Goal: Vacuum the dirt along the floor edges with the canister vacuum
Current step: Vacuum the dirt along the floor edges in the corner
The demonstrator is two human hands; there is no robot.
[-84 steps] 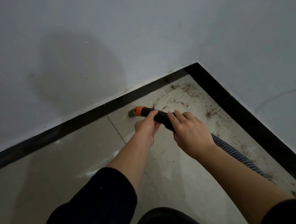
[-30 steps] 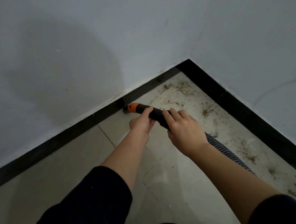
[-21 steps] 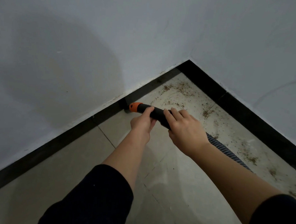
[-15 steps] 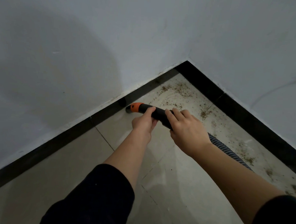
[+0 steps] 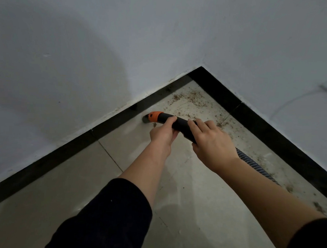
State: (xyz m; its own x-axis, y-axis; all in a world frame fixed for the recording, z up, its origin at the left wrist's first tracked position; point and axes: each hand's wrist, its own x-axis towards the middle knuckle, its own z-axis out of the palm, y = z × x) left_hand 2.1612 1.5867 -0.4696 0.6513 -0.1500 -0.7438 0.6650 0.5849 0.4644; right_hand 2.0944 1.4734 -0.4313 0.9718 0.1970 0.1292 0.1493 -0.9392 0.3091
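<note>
While left hand (image 5: 162, 136), right hand (image 5: 213, 147) grip nozzle (image 5: 180, 124) — dirt (image 5: 192, 97) lies beyond.

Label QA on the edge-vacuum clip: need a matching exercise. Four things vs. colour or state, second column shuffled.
Things:
1 nozzle collar
2 wand
3 hose
4 dirt

Colour or state:
a brown specks, scattered
b gripped by left hand and right hand
c orange
d ribbed

Pairs: 1-c, 2-b, 3-d, 4-a
</note>
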